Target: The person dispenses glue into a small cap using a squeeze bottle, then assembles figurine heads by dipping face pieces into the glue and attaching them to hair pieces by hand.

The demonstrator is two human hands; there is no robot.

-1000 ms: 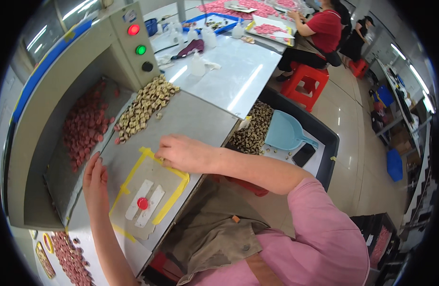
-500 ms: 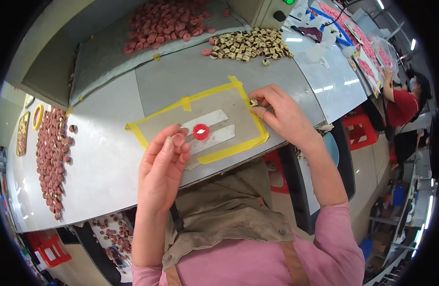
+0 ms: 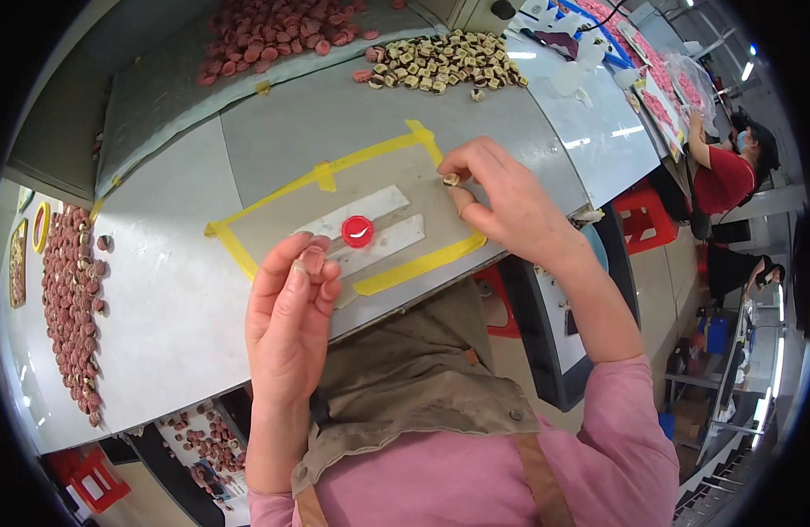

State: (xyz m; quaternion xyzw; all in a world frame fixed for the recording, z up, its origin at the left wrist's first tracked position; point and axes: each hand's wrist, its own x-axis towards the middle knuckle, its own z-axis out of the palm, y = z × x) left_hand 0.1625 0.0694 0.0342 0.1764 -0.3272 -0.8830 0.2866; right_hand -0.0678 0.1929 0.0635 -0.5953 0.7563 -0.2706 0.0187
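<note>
My left hand (image 3: 291,307) is closed, its thumb and fingertips pinching a small pink round cap-like piece (image 3: 314,259). That piece is held just left of a small round red dish (image 3: 357,232) with a pale patch inside, set on white strips (image 3: 392,237) on the table. My right hand (image 3: 502,198) pinches a small cream-and-dark piece (image 3: 452,179) between thumb and index finger. It is over the right edge of a yellow tape outline (image 3: 326,176) that surrounds the strips and the dish.
A heap of pink pieces (image 3: 273,35) lies on a grey cloth at the back, beside a pile of cream-and-dark pieces (image 3: 449,61). Many joined-looking pieces (image 3: 71,307) cover the table's left side. At far right, a person in red (image 3: 726,180) works at another table.
The whole view has shifted, so the table appears slightly further left and up. My left fingers have tilted the pink piece and drawn it slightly nearer me. My right hand keeps its pinch.
</note>
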